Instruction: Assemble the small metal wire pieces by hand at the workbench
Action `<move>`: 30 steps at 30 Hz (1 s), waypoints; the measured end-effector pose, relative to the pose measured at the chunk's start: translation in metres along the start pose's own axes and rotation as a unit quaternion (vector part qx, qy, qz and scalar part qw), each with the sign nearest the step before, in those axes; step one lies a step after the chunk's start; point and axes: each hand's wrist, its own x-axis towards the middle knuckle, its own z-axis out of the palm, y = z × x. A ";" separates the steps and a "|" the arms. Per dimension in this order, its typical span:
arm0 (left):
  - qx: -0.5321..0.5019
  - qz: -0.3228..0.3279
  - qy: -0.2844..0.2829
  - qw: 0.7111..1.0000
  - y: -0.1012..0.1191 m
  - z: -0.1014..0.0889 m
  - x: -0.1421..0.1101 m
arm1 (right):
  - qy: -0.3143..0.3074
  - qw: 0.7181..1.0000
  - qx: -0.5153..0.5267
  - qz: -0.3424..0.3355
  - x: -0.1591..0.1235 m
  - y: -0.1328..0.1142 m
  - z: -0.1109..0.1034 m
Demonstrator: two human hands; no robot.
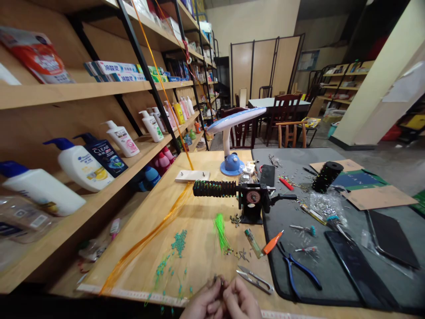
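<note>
Left hand (203,301) and right hand (243,302) are meeting at worktop's (199,239) front edge, fingers curling inward, grip: cannot tell | snips (255,276) are lying just right | beads (179,243) are lying left

One blue-and-white plastic desk lamp (227,144). Left of the lamp, as I face it: tall pale-wood shelving (66,94) on black metal uprights, bearing a white, blue-topped pump bottle with yellow label (83,165), a dark-blue pump bottle marked CLEAR (104,153), and blue-and-white cardboard boxes (114,67). Behind the lamp: a dark-red wooden chair (245,133); farther back, a pale panelled partition (264,64). Well right: a cream pillar (372,88).
</note>
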 end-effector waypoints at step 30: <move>0.162 0.238 -0.003 0.958 0.005 0.009 -0.010 | -0.073 0.995 0.007 0.063 0.010 -0.033 0.000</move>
